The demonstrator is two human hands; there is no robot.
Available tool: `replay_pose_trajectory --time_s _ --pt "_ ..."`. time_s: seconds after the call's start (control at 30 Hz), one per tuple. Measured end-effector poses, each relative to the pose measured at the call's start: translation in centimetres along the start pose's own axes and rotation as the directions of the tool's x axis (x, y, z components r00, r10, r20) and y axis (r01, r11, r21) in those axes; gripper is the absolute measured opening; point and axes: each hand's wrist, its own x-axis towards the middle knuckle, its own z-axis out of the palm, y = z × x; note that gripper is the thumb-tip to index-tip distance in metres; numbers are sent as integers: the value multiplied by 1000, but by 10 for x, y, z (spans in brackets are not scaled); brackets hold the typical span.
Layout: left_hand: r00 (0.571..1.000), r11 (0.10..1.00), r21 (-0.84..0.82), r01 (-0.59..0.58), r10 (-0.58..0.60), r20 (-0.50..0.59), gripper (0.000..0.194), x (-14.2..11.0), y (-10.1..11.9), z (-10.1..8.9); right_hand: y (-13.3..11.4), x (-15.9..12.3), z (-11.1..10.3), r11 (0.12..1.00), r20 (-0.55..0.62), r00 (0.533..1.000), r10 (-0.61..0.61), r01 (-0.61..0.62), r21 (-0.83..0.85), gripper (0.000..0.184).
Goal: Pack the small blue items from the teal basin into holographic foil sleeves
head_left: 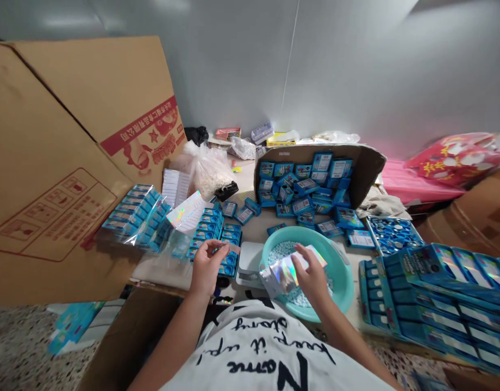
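Left hand [208, 266] pinches a small strip [232, 247] above the blue boxes [230, 239], grip narrow. Right hand [311, 274], fingers curved, holds a shiny packet [283, 275] over the teal basin [343, 277]. White pellets [299, 297] lie in basin.

Basin before small boxes [306, 187]

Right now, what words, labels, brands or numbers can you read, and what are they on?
"Name", "keep it up!", "story": upside down on the white shirt.
"食品有限公司": red band on the large cardboard carton.
Too small or blurred: print on the small blue boxes, yellow marks on the red bag.
None legible: silver pouch.
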Motion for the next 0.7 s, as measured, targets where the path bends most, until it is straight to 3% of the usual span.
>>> replay_pose_trajectory --time_s 0.03,0.1,0.2,0.27,0.37,0.47,0.53,0.57,0.63,0.7 --pt "1000 1000 -18 -12 11 -16 42 -1 -1 1 -15 1 9 996 141 990 -8 -4 90 42" --pt "997 996 -83 -25 20 -69 42 -4 -2 3 -45 0 31 970 387 922 -11 -85 228 43" --pt "989 987 -157 -36 13 -149 42 -11 -7 6 -83 -6 68 930 550 830 -94 -124 347 54" --pt "987 988 -146 -40 16 -159 40 -17 -12 8 -100 -10 90 897 555 821 -133 -139 420 47" --pt "992 991 -129 -41 26 -121 35 -25 -24 11 -112 -12 111 869 477 871 -123 -138 476 21" --pt "998 987 -154 42 -50 -44 36 -27 -32 13 -111 -8 116 904 397 905 -154 -33 426 17" --pt "996 996 -66 65 -69 -60 53 -25 -32 10 -107 -2 112 927 375 911 -174 24 374 18" --pt "996 1000 22 21 -19 -92 63 -25 -30 7 -106 1 109 939 360 914 -188 60 339 18" --pt "978 958 237 -161 188 -94 68 -26 -22 0 -104 8 102 952 361 898 -251 163 257 17" --pt "923 835 410 -368 379 58 57 -28 -10 -8 -104 14 95 945 433 840 -326 275 177 18"
